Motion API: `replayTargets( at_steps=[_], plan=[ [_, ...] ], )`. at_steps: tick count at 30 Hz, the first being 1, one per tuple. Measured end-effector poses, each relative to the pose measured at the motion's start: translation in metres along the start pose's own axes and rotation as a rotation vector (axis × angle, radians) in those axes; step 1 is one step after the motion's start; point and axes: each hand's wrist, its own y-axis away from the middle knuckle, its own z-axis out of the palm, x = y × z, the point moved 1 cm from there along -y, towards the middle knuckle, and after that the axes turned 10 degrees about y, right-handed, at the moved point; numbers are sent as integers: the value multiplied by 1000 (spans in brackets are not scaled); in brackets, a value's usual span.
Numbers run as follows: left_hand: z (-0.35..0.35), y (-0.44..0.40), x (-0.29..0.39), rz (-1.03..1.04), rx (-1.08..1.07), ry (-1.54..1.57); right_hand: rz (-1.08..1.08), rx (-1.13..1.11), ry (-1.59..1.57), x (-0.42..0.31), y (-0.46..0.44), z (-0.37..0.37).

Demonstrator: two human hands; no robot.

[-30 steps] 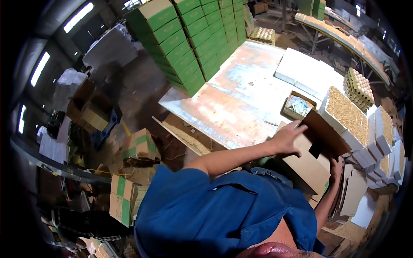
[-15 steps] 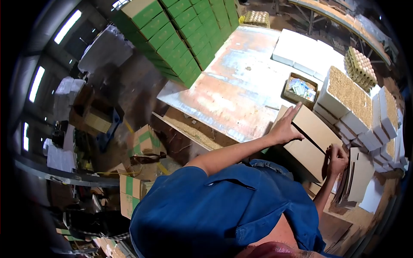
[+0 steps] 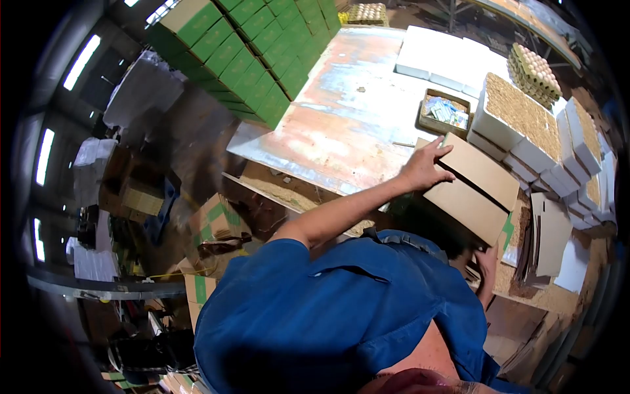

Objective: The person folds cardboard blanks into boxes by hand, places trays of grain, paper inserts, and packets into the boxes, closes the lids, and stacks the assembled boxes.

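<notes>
A brown cardboard box stands in front of my body, its two long top flaps folded in with a narrow dark gap between them. My left hand grips the box's left end, fingers over the edge by the gap and thumb along the flap. At the box's near right corner, low down, my right hand holds the underside; part of its fingers is hidden beneath. A strip of green print shows on the box's right end.
A small tray of packets sits beyond the box. White foam blocks topped with husks and egg trays stand right. Flat cardboard sheets lean nearby. Green boxes are stacked at the worktable's far left.
My right hand has moved from the top of the flaps down to the box's lower near corner. My left hand stays at the left end. The view has shifted slightly.
</notes>
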Motion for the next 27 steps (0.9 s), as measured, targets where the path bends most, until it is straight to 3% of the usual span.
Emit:
replayTargets(
  at_steps=[1,3,6,8,9,11,13,15,17,19,20,25,27],
  plan=[
    [-1,-1,1,9,-8,-21,54,159,-120,2,-2,5],
    [-15,-13,12,46,-7,7,-100,176,-110,-15,-11,-13],
    [-55,-39,62,156,-125,8,-74,445,77,-176,-6,-48],
    [-73,-43,100,85,-179,64,-100,442,121,-206,-15,-64],
    [-76,-46,94,131,-170,-38,-62,416,75,-217,-17,-68],
    [-79,-36,81,-29,-173,-42,-109,408,10,-231,-12,-69],
    [-74,-13,39,-22,-49,98,-227,327,-131,-230,2,-62],
    [-70,14,-20,-215,44,118,-240,90,-203,-214,26,-54],
    [-62,42,-52,-255,201,232,-415,-51,-211,-214,41,-48],
    [-67,48,-56,-266,155,313,-481,-63,-75,-226,50,-37],
    [-66,47,-58,-372,187,452,-520,-4,42,-226,48,-31],
    [-51,21,-95,-475,37,517,-566,234,173,-229,-3,-28],
    [-39,8,-110,-530,-48,537,-463,433,243,-233,-43,-25]
  ],
)
